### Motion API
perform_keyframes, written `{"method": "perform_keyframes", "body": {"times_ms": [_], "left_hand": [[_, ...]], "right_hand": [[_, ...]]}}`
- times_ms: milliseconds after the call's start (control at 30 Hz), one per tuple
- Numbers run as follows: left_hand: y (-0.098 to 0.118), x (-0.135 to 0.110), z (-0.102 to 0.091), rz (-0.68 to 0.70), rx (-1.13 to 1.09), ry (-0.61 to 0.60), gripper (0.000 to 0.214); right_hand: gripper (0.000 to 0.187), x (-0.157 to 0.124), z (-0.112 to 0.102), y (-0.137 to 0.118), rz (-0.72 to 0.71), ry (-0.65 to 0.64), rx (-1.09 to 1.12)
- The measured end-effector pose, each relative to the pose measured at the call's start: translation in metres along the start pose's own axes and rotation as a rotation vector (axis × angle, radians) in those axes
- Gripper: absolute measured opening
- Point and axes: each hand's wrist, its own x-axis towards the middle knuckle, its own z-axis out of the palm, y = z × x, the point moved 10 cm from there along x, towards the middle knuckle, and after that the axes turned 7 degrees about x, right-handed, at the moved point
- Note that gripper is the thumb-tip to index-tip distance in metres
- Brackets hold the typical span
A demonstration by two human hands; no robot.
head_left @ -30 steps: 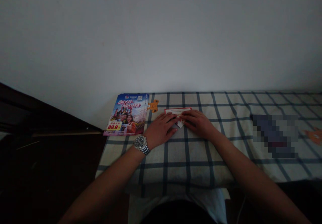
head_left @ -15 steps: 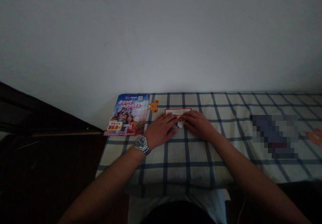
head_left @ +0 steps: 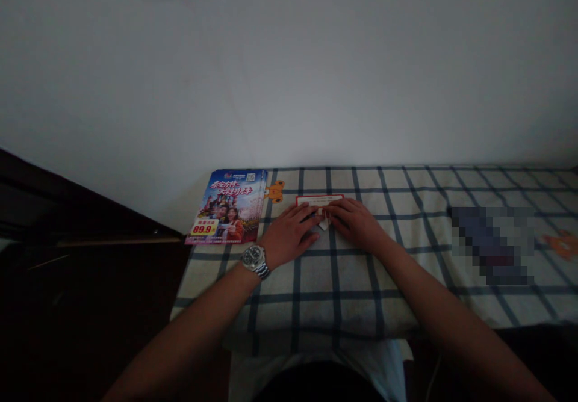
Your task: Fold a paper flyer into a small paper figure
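A folded sheet of paper (head_left: 320,199), white with a red border along its far edge, lies on the checked cloth with a small pointed tip toward me. My left hand (head_left: 291,233), with a metal watch (head_left: 255,259) on its wrist, rests its outstretched fingers on the paper's left part, thumb apart. From the other side, my right hand (head_left: 356,224) lays its fingers over the right part. The fingertips of both hands come close together at the paper's middle and hide much of it.
Left of my hands lies a stack of printed flyers (head_left: 230,206). A blurred-out dark object (head_left: 487,242) lies on the right of the checked cloth (head_left: 316,299). The wall (head_left: 289,71) rises behind the cloth's far edge.
Both hands stay in nearly the same place on the paper. The fingers at its middle have shifted very slightly.
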Motion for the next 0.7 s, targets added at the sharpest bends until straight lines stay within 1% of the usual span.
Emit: {"method": "perform_keyframes", "body": {"times_ms": [267,567,700], "left_hand": [[-0.0011,0.0007,0.0022,0.003,-0.019,0.010,0.049],[-0.0027,0.0000,0.0056,-0.006,-0.006,-0.001,0.050],[-0.0014,0.0001,0.0039,0.005,-0.013,0.003,0.049]], "right_hand": [[0.031,-0.0021,0.0029,0.0036,-0.031,-0.006,-0.005],[0.031,-0.0030,0.0056,0.0061,-0.027,-0.019,-0.007],[0.031,-0.0023,0.0052,0.0054,-0.011,-0.012,-0.012]]}}
